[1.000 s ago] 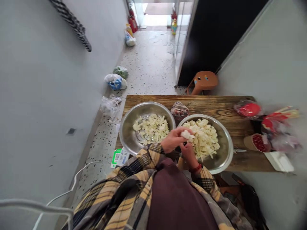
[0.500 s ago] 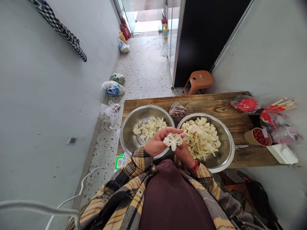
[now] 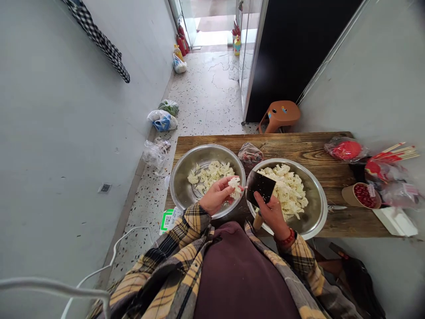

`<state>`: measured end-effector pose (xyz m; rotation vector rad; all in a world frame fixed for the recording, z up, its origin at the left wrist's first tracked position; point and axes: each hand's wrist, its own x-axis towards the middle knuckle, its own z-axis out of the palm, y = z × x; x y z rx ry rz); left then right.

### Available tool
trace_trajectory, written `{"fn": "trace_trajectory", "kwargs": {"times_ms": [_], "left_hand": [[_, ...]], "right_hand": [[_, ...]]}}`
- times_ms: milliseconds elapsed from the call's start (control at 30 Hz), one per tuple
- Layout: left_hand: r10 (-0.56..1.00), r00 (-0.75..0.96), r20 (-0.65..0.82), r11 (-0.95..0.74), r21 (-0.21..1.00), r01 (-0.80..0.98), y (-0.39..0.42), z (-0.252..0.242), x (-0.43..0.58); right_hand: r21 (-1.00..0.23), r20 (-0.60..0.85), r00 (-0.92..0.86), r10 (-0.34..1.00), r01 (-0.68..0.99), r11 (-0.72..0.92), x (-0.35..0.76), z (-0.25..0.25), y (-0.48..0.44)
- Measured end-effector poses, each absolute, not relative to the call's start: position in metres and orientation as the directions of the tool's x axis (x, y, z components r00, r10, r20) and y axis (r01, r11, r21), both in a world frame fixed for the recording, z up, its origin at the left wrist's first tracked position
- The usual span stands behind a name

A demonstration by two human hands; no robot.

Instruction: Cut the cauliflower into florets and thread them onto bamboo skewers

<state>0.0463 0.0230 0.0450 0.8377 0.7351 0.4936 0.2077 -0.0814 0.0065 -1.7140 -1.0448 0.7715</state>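
A white cauliflower floret (image 3: 235, 187) is pinched in the fingers of my left hand (image 3: 215, 196), above the right rim of the left steel bowl (image 3: 179, 177). Small cauliflower pieces (image 3: 214, 173) lie in that bowl. My right hand (image 3: 272, 213) grips a cleaver (image 3: 260, 187) with a broad dark blade and a wooden handle. Its blade is over the left side of the right steel bowl (image 3: 317, 206), flecked with white bits. A heap of larger cauliflower pieces (image 3: 288, 190) fills much of this bowl, partly hidden by the blade.
Behind the bowls a bagged bundle (image 3: 249, 154) lies on the wooden table (image 3: 299, 144). Scissors (image 3: 337, 208), a paper cup of red beads or beans (image 3: 365, 196) and skewers (image 3: 395, 153) are at the right. An orange stool (image 3: 282, 113) stands beyond; plastic bags (image 3: 162, 119) line the left wall.
My hands have moved apart. The right hand has swung right, and the cleaver's blade now shows flat. The floret in my left hand looks smaller and is turned differently.
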Motion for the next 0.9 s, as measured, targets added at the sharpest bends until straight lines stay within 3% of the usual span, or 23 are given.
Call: {"fn": "trace_trajectory", "kwargs": {"times_ms": [233, 400, 633, 767, 900], "left_hand": [[0.774, 0.493, -0.398, 0.456, 0.89, 0.004, 0.022, 0.034, 0.051], [0.758, 0.565, -0.326, 0.307, 0.942, 0.133, 0.02, 0.043, 0.048], [0.783, 0.601, -0.163, 0.114, 0.986, 0.12, 0.022, 0.045, 0.046], [0.85, 0.519, -0.09, -0.082, 0.951, 0.298, 0.022, 0.045, 0.047], [0.857, 0.512, -0.063, -0.165, 0.907, 0.388, 0.019, 0.052, 0.05]], "right_hand": [[-0.867, 0.086, 0.274, 0.958, 0.495, -0.064, 0.216, 0.026, -0.092], [-0.816, 0.191, 0.142, 0.971, 0.573, 0.076, 0.212, 0.024, -0.087], [-0.805, 0.206, 0.148, 0.967, 0.588, 0.081, 0.218, 0.024, -0.091], [-0.753, 0.268, 0.145, 0.952, 0.648, 0.113, 0.219, 0.027, -0.094], [-0.708, 0.356, 0.111, 0.928, 0.68, 0.19, 0.218, 0.035, -0.095]]}}
